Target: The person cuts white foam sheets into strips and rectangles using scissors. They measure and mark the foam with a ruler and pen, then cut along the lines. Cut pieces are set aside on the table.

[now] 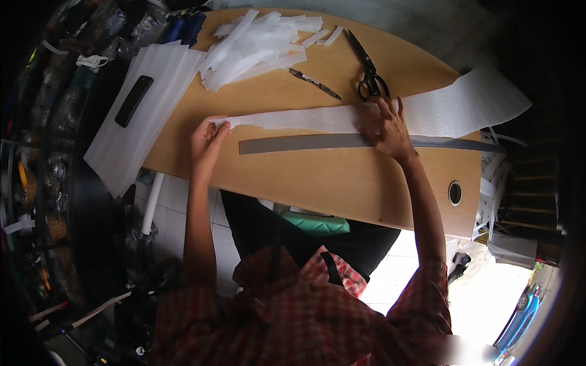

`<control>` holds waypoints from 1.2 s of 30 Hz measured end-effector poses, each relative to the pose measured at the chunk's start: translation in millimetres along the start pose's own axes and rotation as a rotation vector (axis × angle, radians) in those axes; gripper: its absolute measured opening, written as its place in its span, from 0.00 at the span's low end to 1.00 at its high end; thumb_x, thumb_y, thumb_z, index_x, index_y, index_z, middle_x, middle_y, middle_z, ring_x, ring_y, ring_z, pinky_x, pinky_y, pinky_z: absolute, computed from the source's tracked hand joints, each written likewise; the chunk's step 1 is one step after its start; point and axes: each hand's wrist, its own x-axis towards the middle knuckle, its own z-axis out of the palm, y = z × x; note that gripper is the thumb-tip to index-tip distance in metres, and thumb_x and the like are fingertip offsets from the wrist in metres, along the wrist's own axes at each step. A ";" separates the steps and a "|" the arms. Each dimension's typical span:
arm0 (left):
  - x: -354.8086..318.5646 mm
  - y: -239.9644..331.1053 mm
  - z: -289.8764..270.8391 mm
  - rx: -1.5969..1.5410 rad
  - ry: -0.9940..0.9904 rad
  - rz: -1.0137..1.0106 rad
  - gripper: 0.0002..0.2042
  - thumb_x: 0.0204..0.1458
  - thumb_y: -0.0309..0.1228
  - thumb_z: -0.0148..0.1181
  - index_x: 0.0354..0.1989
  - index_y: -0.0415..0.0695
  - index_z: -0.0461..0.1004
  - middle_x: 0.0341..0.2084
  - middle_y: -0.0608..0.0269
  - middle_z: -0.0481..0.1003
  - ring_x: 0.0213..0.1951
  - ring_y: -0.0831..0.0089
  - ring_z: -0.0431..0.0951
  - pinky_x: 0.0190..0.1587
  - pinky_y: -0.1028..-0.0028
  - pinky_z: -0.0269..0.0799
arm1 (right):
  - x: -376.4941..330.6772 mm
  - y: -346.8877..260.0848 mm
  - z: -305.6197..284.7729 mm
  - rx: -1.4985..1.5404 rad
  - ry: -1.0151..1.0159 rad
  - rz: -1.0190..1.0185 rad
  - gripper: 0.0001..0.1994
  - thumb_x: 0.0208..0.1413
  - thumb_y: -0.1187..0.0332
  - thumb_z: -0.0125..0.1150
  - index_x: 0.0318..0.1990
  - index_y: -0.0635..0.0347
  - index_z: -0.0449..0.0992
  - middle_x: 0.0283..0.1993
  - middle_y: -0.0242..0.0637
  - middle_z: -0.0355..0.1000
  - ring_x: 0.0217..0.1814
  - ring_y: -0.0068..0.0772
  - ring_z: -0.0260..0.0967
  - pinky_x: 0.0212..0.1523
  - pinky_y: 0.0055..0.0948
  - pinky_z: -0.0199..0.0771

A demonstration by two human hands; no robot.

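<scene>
A long strip of white foam sheet (317, 119) lies across the wooden table, widening toward the right, where it hangs past the edge. My left hand (209, 141) pinches its narrow left end between thumb and fingers. My right hand (389, 129) rests over the strip with fingers spread, partly blurred; its palm side is hidden. Below the strip, a long grey metal ruler (293, 144) runs nearly parallel to it and passes under my right hand. Just beyond that hand lie black scissors (368, 70), their blades pointing away. A pen (315, 83) lies left of them.
Cut white foam strips (256, 46) are heaped at the far side of the table (342, 177). At the left, a stack of foam sheets (143, 104) overhangs the edge with a black phone (134, 101) on it. A cable hole (455, 193) is near the right edge.
</scene>
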 end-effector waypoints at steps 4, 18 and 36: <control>5.1 -11.4 -9.6 0.389 -0.064 0.004 0.11 0.51 0.31 0.67 0.40 0.40 0.76 0.22 0.63 0.75 0.28 0.78 0.75 0.34 0.78 0.67 | -4.2 -3.5 -5.0 -0.003 -0.008 0.038 0.23 0.51 0.64 0.64 0.57 0.56 0.72 0.59 0.39 0.63 0.69 0.43 0.52 0.72 0.53 0.34; -18.6 17.2 65.4 0.728 -0.211 0.726 0.11 0.51 0.25 0.61 0.43 0.45 0.79 0.45 0.62 0.74 0.48 0.58 0.71 0.53 0.60 0.65 | -1.2 -38.3 27.7 0.051 -0.056 -0.034 0.24 0.55 0.69 0.56 0.62 0.46 0.69 0.67 0.30 0.61 0.72 0.40 0.52 0.73 0.58 0.41; -10.5 4.7 139.6 0.594 -0.353 0.998 0.10 0.48 0.22 0.60 0.40 0.42 0.77 0.42 0.61 0.74 0.46 0.61 0.72 0.49 0.62 0.69 | 4.3 -41.2 17.8 0.175 0.209 0.129 0.17 0.50 0.78 0.60 0.48 0.53 0.79 0.53 0.34 0.73 0.54 0.41 0.67 0.57 0.42 0.65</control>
